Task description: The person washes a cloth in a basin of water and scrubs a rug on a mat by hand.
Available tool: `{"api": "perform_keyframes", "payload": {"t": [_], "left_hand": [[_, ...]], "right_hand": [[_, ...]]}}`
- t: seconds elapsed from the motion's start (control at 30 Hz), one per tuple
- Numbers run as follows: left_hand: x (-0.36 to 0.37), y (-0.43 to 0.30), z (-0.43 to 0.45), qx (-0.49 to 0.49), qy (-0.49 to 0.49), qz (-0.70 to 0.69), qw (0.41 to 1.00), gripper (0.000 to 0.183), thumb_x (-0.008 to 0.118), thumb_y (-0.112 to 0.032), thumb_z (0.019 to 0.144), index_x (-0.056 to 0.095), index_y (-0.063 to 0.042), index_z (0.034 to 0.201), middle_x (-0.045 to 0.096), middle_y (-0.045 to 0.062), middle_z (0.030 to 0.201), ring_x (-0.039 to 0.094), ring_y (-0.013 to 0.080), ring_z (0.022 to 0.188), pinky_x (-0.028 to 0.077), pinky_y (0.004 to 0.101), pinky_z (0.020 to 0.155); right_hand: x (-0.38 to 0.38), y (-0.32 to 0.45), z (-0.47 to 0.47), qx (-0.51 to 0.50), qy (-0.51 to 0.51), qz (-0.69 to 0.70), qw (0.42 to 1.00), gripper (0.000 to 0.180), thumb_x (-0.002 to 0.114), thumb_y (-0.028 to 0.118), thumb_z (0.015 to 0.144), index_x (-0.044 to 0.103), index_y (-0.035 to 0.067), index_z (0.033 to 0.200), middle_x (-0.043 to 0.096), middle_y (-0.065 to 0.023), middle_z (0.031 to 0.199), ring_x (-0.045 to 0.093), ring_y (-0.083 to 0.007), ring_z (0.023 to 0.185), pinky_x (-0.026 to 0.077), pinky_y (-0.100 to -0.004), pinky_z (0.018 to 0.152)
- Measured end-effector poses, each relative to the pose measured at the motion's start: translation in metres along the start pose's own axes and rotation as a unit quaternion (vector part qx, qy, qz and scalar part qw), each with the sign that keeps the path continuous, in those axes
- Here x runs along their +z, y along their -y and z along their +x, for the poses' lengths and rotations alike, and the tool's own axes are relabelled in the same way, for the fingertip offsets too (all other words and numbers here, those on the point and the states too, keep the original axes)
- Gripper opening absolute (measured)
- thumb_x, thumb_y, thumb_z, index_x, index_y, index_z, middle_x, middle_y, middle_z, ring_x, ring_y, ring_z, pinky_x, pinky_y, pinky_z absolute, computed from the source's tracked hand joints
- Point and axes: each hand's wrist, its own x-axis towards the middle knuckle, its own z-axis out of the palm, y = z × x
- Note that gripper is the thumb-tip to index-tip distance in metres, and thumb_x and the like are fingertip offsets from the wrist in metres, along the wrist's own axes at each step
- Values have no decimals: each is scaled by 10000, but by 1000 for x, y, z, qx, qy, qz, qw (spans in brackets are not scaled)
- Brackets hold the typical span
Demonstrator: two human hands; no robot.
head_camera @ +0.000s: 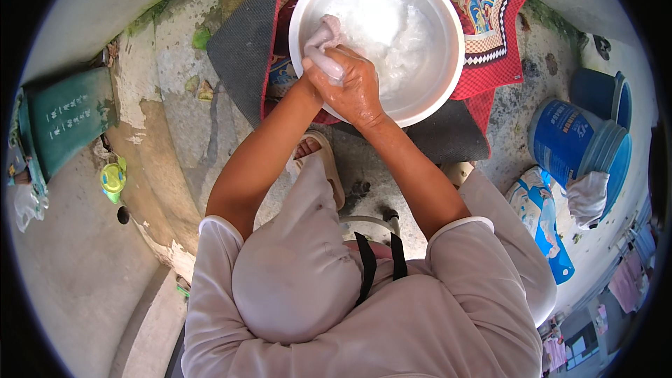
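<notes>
A round white plastic basin (455,58) holds cloudy, rippling water, and a thin stream of water falls in at its far side. Over its near left part, my right hand (353,84) is closed on a wet, pale pink cloth (321,37), which is bunched and twisted. My left hand (314,80) is on the same cloth, pressed against the right one and largely hidden behind it. One end of the cloth sticks up past my fingers, near the basin's left wall.
Under the basin lies a folded red patterned rug (485,76) with a dark backing. Blue plastic buckets (564,128), a grey cloth (587,197) and a blue-white plastic bag (546,226) are at right. A green bin (71,115) stands at left. My sandalled feet flank the near side.
</notes>
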Motion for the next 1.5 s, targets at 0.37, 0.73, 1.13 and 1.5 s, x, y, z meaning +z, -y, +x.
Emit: {"api": "perform_keyframes", "payload": {"t": [0.37, 0.73, 1.13, 1.5], "left_hand": [[37, 1, -31, -42, -159, 343, 925, 427, 540, -331, 945, 521, -103, 1306, 554, 130, 1242, 567, 237, 1098, 489, 371, 849], [-16, -27, -37, 347, -227, 556, 720, 395, 370, -207, 1020, 447, 24, 1331, 572, 168, 1103, 560, 260, 1009, 434, 356, 908], [-21, -17, -30, 352, -276, 560, 698, 240, 564, -103, 906, 528, -22, 1129, 653, 163, 928, 643, 239, 828, 496, 356, 755], [-26, -15, -26, 366, -265, 530, 718, 227, 560, -122, 915, 523, -4, 1106, 648, 181, 940, 645, 267, 848, 494, 375, 769]], "right_hand": [[-93, -164, 11, 28, -66, -301, 951, 420, 672, 377, 826, 612, 138, 1166, 502, -206, 1261, 474, -399, 1164, 372, -496, 994], [-2, -32, 22, -98, 212, -171, 957, 451, 760, 29, 631, 635, 171, 1040, 526, -86, 1172, 542, -346, 1037, 472, -410, 902], [-109, -97, 157, -70, -11, -545, 835, 585, 726, 163, 701, 551, 286, 1245, 523, -38, 1239, 504, -284, 1147, 462, -398, 941], [-141, -124, -4, 123, -58, -603, 786, 702, 684, 217, 792, 336, 32, 1374, 448, -237, 1184, 505, -386, 1038, 454, -460, 878]]}}
